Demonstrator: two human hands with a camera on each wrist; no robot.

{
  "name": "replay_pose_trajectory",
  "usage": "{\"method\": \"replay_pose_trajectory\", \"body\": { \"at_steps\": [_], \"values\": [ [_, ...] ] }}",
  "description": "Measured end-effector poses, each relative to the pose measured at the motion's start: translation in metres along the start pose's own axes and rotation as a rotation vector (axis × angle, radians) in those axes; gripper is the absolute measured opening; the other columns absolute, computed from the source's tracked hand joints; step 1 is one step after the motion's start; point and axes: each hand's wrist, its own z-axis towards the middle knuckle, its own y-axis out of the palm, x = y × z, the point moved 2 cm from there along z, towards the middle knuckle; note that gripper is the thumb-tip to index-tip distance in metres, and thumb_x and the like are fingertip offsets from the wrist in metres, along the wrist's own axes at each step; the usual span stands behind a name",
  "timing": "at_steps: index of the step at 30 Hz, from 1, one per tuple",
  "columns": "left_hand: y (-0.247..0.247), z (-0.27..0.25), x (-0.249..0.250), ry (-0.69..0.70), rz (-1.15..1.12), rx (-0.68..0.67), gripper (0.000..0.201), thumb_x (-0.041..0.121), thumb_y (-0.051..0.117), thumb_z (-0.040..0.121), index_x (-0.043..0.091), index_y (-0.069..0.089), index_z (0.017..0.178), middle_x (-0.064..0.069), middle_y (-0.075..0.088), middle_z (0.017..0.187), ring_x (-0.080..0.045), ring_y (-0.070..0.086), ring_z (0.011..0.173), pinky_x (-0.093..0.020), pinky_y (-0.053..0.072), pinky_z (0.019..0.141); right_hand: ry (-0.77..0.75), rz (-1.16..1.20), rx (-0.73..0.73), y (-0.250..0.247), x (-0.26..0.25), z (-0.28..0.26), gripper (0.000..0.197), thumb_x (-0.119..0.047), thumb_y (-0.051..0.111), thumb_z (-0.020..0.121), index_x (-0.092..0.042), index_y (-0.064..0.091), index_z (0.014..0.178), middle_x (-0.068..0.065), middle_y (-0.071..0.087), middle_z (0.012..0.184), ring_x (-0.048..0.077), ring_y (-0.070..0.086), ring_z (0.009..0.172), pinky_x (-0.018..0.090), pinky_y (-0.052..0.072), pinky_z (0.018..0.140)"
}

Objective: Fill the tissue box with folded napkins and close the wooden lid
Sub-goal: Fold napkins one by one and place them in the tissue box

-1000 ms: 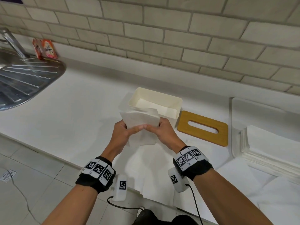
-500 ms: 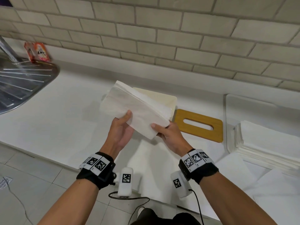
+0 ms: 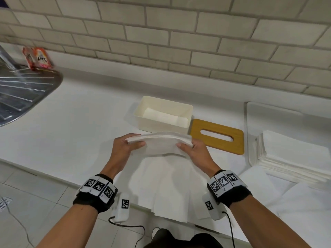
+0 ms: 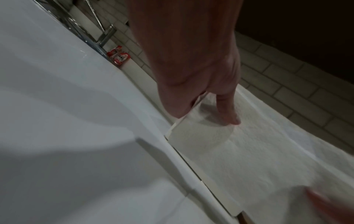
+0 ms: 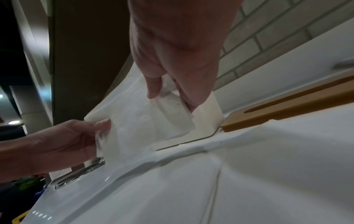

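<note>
Napkins (image 3: 159, 143) — a folded wad pinched at each end by the left hand (image 3: 125, 149) and right hand (image 3: 194, 152) — hang just before the open box (image 3: 162, 129). Keep both pinches firm and level, then lower squarely onto the napkins inside — lid (image 3: 217, 136) waits beside.

Both sets of fingers vanish behind the folded napkin stack (image 3: 159, 143), the stack covers the near wall of the tissue box (image 3: 180, 106), the napkin pile (image 3: 293, 158) runs off the right edge, and the red sachets' (image 3: 38, 58) print blurs beyond reading.
</note>
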Motion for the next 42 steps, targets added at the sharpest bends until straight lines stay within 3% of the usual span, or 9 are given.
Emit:
{"method": "replay_pose_trajectory", "body": {
  "at_steps": [6,12,17,21,27,31,35,38,42],
  "values": [
    [-0.001,-0.004,-0.024,-0.045,0.093,-0.064,0.038,-0.008,0.079,0.067,0.012,0.073,0.098,0.004,0.071,0.083,-0.010,0.066,0.073,-0.017,0.053,0.064,0.040,0.003,-0.008,0.002,0.021,0.001,0.026,-0.006,0.069,0.087,-0.014,0.071,0.111,0.005,0.072,0.111,0.023,0.069,0.105,0.031,0.056,0.089],
    [-0.004,-0.002,-0.029,-0.032,0.108,-0.026,0.020,-0.003,0.078,0.071,0.004,0.072,0.089,-0.003,0.068,0.078,-0.013,0.061,0.072,-0.023,0.049,0.068,0.013,-0.002,0.010,0.004,0.021,0.003,0.017,-0.011,0.066,0.090,-0.020,0.075,0.101,0.003,0.075,0.103,0.019,0.071,0.097,0.034,0.056,0.089],
    [-0.005,0.002,-0.031,-0.049,0.075,-0.047,0.039,-0.009,0.078,0.068,0.014,0.071,0.099,0.011,0.072,0.081,-0.002,0.067,0.072,-0.014,0.052,0.063,0.032,-0.016,0.008,-0.002,0.027,0.007,0.024,-0.009,0.071,0.085,-0.023,0.073,0.106,0.005,0.072,0.114,0.022,0.067,0.108,0.036,0.054,0.093],
    [-0.005,0.005,-0.042,-0.105,0.063,-0.013,0.033,-0.007,0.079,0.067,0.011,0.071,0.094,0.000,0.071,0.084,-0.017,0.064,0.080,-0.028,0.052,0.074,0.075,-0.054,0.015,0.002,0.036,0.006,0.015,-0.012,0.067,0.089,-0.011,0.073,0.102,0.016,0.074,0.103,0.025,0.070,0.092,0.048,0.053,0.090],
    [-0.007,0.005,-0.039,-0.099,0.059,0.017,0.031,-0.007,0.079,0.067,0.012,0.070,0.091,0.001,0.068,0.079,-0.011,0.063,0.070,-0.025,0.051,0.065,0.053,-0.019,0.010,0.000,0.028,0.007,0.020,-0.009,0.065,0.090,-0.013,0.070,0.109,0.006,0.073,0.107,0.019,0.070,0.098,0.031,0.056,0.088],
    [-0.005,0.002,-0.043,-0.099,0.106,0.005,0.025,-0.009,0.075,0.072,0.004,0.069,0.094,-0.001,0.069,0.079,-0.015,0.062,0.071,-0.015,0.048,0.055,0.112,-0.058,0.006,0.000,0.036,0.005,0.016,-0.006,0.061,0.093,-0.011,0.070,0.105,0.009,0.073,0.098,0.020,0.068,0.088,0.033,0.054,0.085],
    [-0.003,0.000,-0.036,-0.007,0.101,0.020,0.023,-0.013,0.072,0.072,0.004,0.071,0.087,0.005,0.070,0.073,-0.004,0.063,0.068,-0.011,0.050,0.063,0.048,-0.072,0.026,-0.001,0.028,0.004,0.016,-0.008,0.059,0.094,-0.016,0.070,0.102,-0.004,0.070,0.090,0.001,0.063,0.079,0.013,0.048,0.076],
    [-0.003,-0.001,-0.040,-0.031,0.083,0.031,0.031,-0.014,0.074,0.070,0.011,0.070,0.087,0.011,0.071,0.069,0.001,0.063,0.064,-0.012,0.051,0.061,0.058,-0.071,0.003,-0.002,0.025,0.001,0.017,-0.009,0.062,0.092,-0.015,0.069,0.106,-0.001,0.072,0.097,0.003,0.067,0.083,0.014,0.052,0.078],
    [0.000,-0.003,-0.043,-0.055,0.097,0.010,0.028,-0.010,0.075,0.071,0.005,0.069,0.093,0.000,0.069,0.079,-0.005,0.064,0.067,-0.014,0.052,0.062,0.096,-0.091,-0.017,-0.001,0.026,0.000,0.014,-0.009,0.063,0.092,-0.009,0.070,0.104,0.008,0.072,0.096,0.018,0.068,0.085,0.026,0.053,0.078]
  ]
}}
